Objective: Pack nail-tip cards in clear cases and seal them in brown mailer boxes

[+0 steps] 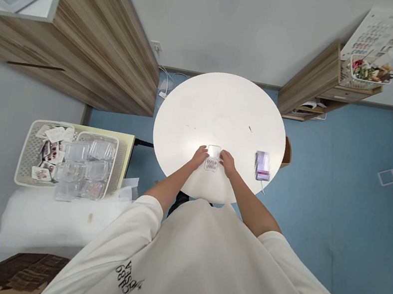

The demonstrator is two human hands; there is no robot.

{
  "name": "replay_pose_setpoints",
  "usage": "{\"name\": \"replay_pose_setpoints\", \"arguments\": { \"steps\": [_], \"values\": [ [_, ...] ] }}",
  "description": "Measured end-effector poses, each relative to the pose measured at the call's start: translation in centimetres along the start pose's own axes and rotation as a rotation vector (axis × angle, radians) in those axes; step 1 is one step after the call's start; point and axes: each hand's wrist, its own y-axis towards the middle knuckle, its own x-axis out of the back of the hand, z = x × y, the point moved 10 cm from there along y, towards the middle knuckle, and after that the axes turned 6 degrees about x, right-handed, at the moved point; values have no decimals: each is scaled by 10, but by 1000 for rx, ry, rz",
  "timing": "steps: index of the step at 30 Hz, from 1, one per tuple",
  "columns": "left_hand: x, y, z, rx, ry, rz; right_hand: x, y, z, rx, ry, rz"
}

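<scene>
On the near part of the white round table (222, 106) lies a small clear plastic box (210, 168), its hinged lid laid open on the far side. Rows of small pinkish pieces that look like false nails fill its near half. My left hand (200, 157) is at the left edge of the box by the lid, fingers curled against it. Opposite, my right hand (228, 163) has its fingertips at the right edge of the lid. The box sits between both hands, and their undersides are hidden from view.
A blurred purple phone-like object (262, 166) with a cable lies on the table's right side. Small dark marks dot the tabletop. At left, white baskets (22, 157) hold cards and clear boxes. Wooden cabinets (114, 51) stand at left and right against the wall.
</scene>
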Motion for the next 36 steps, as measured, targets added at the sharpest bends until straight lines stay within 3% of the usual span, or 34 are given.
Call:
{"name": "replay_pose_setpoints", "arguments": {
  "steps": [11,24,29,33,36],
  "values": [
    [12,-16,-28,-180,59,-14,-2,-18,31,78,7,37],
    [16,-35,16,-186,170,12,2,-52,9,100,-159,105],
    [13,-56,10,-260,347,12,-6,-59,8,270,-492,163],
    [2,-78,7,-380,522,51,-25,-71,-1,413,-904,312],
    [-5,-88,14,-427,609,106,-30,-79,-15,442,-1116,384]
  ]
}}
